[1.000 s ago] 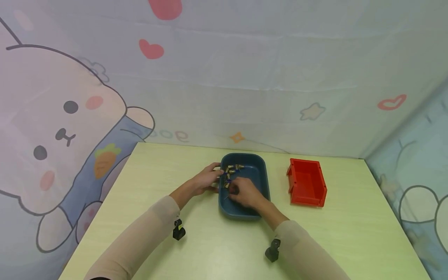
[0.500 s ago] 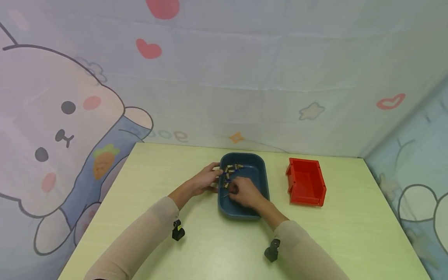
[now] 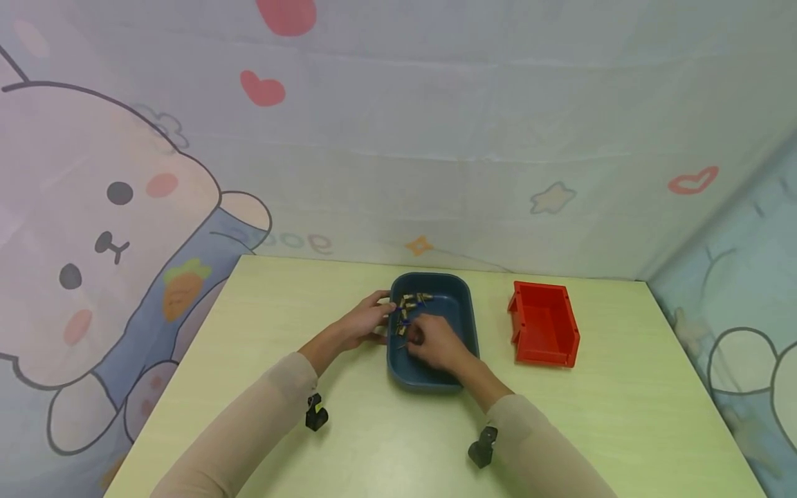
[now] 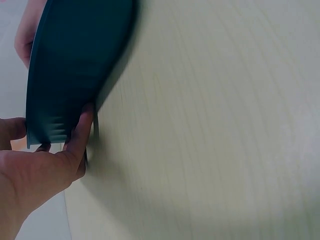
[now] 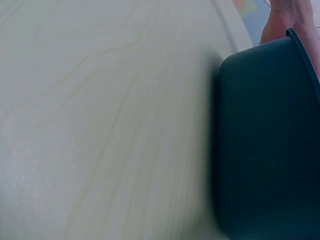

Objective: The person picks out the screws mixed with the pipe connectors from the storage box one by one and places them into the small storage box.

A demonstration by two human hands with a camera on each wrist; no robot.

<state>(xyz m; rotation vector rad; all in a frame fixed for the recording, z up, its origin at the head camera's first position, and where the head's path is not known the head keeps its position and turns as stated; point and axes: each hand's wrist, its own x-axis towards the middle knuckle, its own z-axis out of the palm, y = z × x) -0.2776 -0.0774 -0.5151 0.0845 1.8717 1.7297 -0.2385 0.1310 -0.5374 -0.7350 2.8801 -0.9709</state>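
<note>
In the head view a dark blue plastic tray (image 3: 418,384) sits mid-table. Several small brass-coloured pieces (image 3: 407,304), some with blue parts, lie along its left side. My left hand (image 3: 362,322) grips the tray's left wall, thumb at the rim and fingers outside. In the left wrist view, the left fingers (image 4: 80,137) lie against the wall down near the tabletop. My right hand (image 3: 436,342) reaches into the tray with curled fingers, and a thin metal piece (image 3: 401,346) sticks out at its fingertips. The tray wall (image 5: 270,145) hides that hand in the right wrist view.
A red open-front bin (image 3: 545,325) stands on the table to the right of the tray. Behind the pale table (image 3: 623,387) hangs a printed cloth (image 3: 436,138), and another hangs at the right.
Both hands stay in nearly the same places. The thin piece at the right fingertips has shifted slightly, and a piece near the tray's top has changed its lie. The head view has drifted a little.
</note>
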